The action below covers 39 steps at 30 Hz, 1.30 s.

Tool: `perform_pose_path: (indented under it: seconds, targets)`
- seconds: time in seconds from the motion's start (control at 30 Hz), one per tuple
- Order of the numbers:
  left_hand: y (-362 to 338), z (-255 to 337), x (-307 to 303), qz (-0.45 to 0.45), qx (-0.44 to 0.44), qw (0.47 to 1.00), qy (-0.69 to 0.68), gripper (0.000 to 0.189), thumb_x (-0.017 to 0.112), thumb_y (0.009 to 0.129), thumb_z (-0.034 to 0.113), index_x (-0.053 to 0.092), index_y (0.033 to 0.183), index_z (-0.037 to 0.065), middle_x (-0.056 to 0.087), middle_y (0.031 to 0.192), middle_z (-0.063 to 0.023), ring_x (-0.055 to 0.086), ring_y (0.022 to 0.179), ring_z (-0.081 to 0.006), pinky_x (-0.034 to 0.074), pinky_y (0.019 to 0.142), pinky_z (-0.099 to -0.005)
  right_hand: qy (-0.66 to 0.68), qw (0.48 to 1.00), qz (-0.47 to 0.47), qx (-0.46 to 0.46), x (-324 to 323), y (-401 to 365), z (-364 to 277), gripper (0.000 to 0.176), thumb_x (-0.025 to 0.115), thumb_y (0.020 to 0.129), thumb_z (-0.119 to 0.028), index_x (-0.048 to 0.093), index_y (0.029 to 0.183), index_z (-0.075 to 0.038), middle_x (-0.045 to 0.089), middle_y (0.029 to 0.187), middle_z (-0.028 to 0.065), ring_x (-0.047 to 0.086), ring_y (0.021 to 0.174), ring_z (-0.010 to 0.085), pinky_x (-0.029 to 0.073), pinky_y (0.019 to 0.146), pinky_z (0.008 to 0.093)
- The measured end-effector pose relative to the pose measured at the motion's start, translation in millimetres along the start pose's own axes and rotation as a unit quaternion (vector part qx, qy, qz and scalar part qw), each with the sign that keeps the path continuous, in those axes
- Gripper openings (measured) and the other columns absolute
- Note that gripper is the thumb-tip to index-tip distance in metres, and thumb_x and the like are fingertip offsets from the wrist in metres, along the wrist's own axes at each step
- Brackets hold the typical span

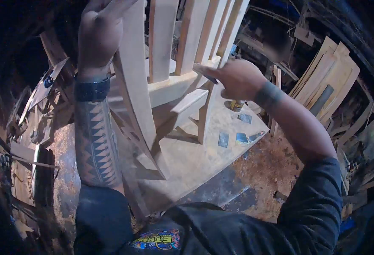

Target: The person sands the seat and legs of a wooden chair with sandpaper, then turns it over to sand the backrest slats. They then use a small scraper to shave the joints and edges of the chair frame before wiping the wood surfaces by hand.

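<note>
The person stood over a bench (191,163) with a pale wooden top, and on it stood a wooden chair frame (170,85), unpainted, with several upright slats that rose out of the top of the picture. The left hand (99,34) was closed around one long side post of the frame, high up near the upper edge of the view, with the fingers wrapped over the wood. On this wrist there was a dark wristwatch (92,88), and the forearm below it carried a dark pattern of triangles.

The right hand (238,78) was raised to the right side of the frame, at the height of the curved cross rail. Its fingers were pinched on a thin flat piece (204,71), dark on one face, and the tip of this piece touched the wood near a slat. I could not tell what material the piece was.

On the bench behind the frame, just below the right hand, stood a small tin (237,105) with a yellow band. Near it lay some small dark sheets (223,139), flat on the bench top and apart from each other. To the right, many long boards (327,80) leaned in a stack against the wall. The floor (272,163) beside the bench was covered with reddish sawdust.
</note>
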<state>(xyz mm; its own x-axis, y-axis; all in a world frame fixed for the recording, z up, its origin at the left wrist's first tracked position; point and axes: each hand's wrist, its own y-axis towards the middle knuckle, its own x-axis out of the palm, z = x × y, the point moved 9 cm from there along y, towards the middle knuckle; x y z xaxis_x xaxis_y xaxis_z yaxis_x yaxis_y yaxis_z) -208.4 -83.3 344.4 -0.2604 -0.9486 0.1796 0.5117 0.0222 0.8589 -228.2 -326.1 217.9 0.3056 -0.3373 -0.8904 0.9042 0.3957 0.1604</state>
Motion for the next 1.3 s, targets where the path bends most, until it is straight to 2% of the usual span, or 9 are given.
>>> perform_pose_path:
  seconds: [0.13, 0.23, 0.33, 0.57, 0.77, 0.93, 1.03, 1.1, 1.3]
  targets:
    - [7, 1, -1, 0.001, 0.063, 0.998, -0.015, 0.024, 0.073, 0.097, 0.02, 0.071, 0.118, 0.008, 0.069, 0.087, -0.0013, 0.065, 0.073, -0.0099, 0.053, 0.065, -0.0265, 0.039, 0.999, 0.012, -0.005, 1, 25, -2, 0.064, 0.071, 0.078, -0.017, 0.059, 0.14, -0.017, 0.074, 0.089, 0.0172, 0.074, 0.087, 0.0398, 0.059, 0.075, 0.0498]
    - [5, -7, -6, -0.007, -0.032, 0.999, 0.009, 0.028, 0.072, 0.097, 0.021, 0.071, 0.12, 0.006, 0.071, 0.092, -0.0017, 0.066, 0.078, -0.0119, 0.054, 0.071, -0.0284, 0.139, 0.99, -0.001, -0.037, 9, 37, -6, 0.066, 0.077, 0.073, -0.016, 0.059, 0.137, -0.012, 0.074, 0.091, 0.0193, 0.073, 0.089, 0.0413, 0.058, 0.081, 0.0498]
    - [16, -8, -15, -0.055, 0.106, 0.99, 0.075, 0.031, 0.072, 0.097, 0.023, 0.07, 0.122, 0.004, 0.072, 0.1, -0.0025, 0.067, 0.09, -0.0138, 0.054, 0.082, -0.0299, 0.169, 0.985, 0.018, -0.022, 6, -4, -12, 0.065, 0.079, 0.072, -0.017, 0.061, 0.134, -0.008, 0.074, 0.094, 0.0217, 0.072, 0.093, 0.0418, 0.057, 0.084, 0.0505]
    - [4, 20, 2, -0.031, 0.093, 0.994, 0.038, 0.034, 0.071, 0.098, 0.023, 0.07, 0.125, 0.002, 0.072, 0.114, -0.0031, 0.064, 0.106, -0.0131, 0.05, 0.094, -0.031, 0.224, 0.974, -0.002, 0.02, 13, 30, -9, 0.092, 0.079, 0.071, -0.019, 0.044, 0.155, -0.009, 0.072, 0.095, 0.0244, 0.07, 0.093, 0.0439, 0.056, 0.084, 0.0501]
    - [-1, 21, 6, -0.058, 0.084, 0.994, -0.05, 0.033, 0.072, 0.097, 0.022, 0.071, 0.123, 0.002, 0.073, 0.113, -0.0035, 0.065, 0.104, -0.014, 0.051, 0.092, -0.0311, 0.138, 0.988, -0.013, 0.061, 3, 7, -20, 0.052, 0.081, 0.075, -0.025, 0.064, 0.121, -0.008, 0.074, 0.094, 0.0214, 0.072, 0.093, 0.0421, 0.056, 0.083, 0.0518]
    - [4, 15, 1, -0.046, 0.031, 0.998, 0.032, 0.032, 0.07, 0.098, 0.021, 0.07, 0.124, 0.002, 0.073, 0.114, -0.0041, 0.065, 0.105, -0.0138, 0.052, 0.092, -0.0318, 0.19, 0.981, 0.039, 0.012, 9, 13, -14, 0.063, 0.081, 0.075, -0.025, 0.06, 0.132, -0.01, 0.074, 0.093, 0.0208, 0.071, 0.093, 0.0423, 0.056, 0.081, 0.053]
    - [12, 10, -3, -0.057, 0.048, 0.997, 0.003, 0.033, 0.07, 0.098, 0.021, 0.069, 0.125, 0.002, 0.073, 0.116, -0.0053, 0.066, 0.107, -0.0152, 0.052, 0.094, -0.0323, 0.126, 0.982, -0.107, 0.09, -8, -4, -28, 0.081, 0.081, 0.073, -0.025, 0.052, 0.146, -0.007, 0.072, 0.101, 0.0243, 0.069, 0.102, 0.0423, 0.055, 0.089, 0.0485]
    - [6, 9, 2, -0.067, 0.074, 0.995, -0.007, 0.033, 0.071, 0.097, 0.02, 0.069, 0.125, 0.002, 0.073, 0.117, -0.0062, 0.067, 0.109, -0.0163, 0.052, 0.095, -0.0326, 0.129, 0.991, 0.031, 0.008, 0, 17, -20, 0.072, 0.081, 0.075, -0.027, 0.055, 0.14, -0.008, 0.071, 0.093, 0.0238, 0.07, 0.093, 0.0429, 0.056, 0.083, 0.0491]
    - [4, 22, -2, -0.058, 0.074, 0.995, -0.008, 0.036, 0.072, 0.096, 0.02, 0.069, 0.127, 0.003, 0.074, 0.12, -0.009, 0.066, 0.113, -0.0187, 0.051, 0.099, -0.0347, 0.19, 0.979, 0.053, 0.048, 1, 5, -25, 0.049, 0.072, 0.093, -0.039, 0.066, 0.134, -0.012, 0.071, 0.087, 0.0216, 0.071, 0.084, 0.041, 0.055, 0.076, 0.0491]
